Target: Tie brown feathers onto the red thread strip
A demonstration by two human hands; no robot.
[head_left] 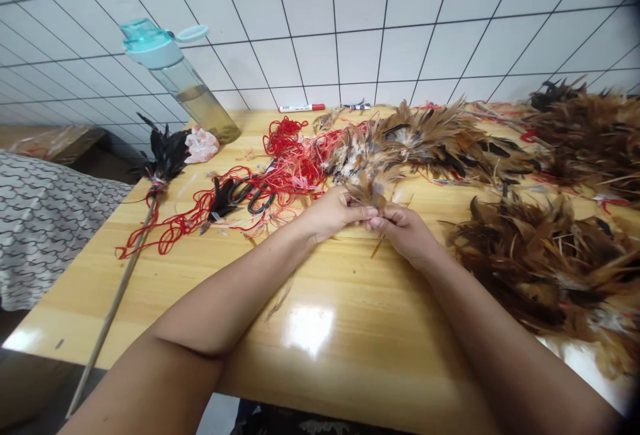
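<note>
My left hand pinches a small bunch of brown feathers over the middle of the table. Its thumb and fingers are closed near the quill ends. My right hand meets it there, fingertips pressed together at the same quills; whether it grips them too is partly hidden. Just behind the hands lies a long heap of tan and brown feathers. Left of that heap, a tangle of red string spreads over black-handled scissors. A black feather tuft lies beside the scissors.
A stick with black feathers tied at its top overhangs the front left edge. A bottle stands at the back left by a pinkish lump. Brown feather piles cover the right side. A red marker lies along the tiled wall.
</note>
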